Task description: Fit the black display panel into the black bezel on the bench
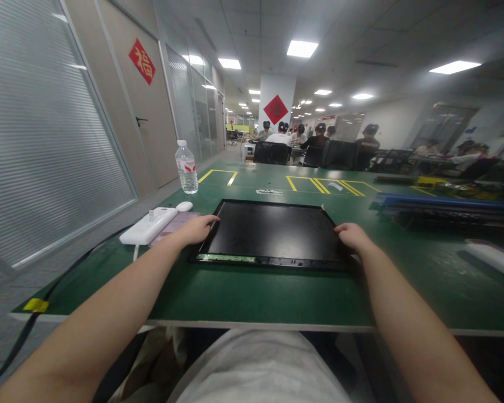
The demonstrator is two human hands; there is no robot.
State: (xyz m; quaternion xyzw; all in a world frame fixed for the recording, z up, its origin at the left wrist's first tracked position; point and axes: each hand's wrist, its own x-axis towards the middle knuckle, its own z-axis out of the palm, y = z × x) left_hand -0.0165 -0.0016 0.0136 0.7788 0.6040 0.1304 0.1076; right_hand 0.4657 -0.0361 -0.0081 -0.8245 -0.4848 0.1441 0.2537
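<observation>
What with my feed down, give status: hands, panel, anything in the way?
Left hand and right hand gripping opposite sides of black panel. Green table beneath. Panel's middle uncovered; white power strip to its left.

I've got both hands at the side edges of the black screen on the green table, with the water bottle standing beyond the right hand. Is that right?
Not quite: the head view shows the water bottle standing beyond the left hand, not the right hand. Both hands are at the side edges of the black screen on the green table.
</observation>
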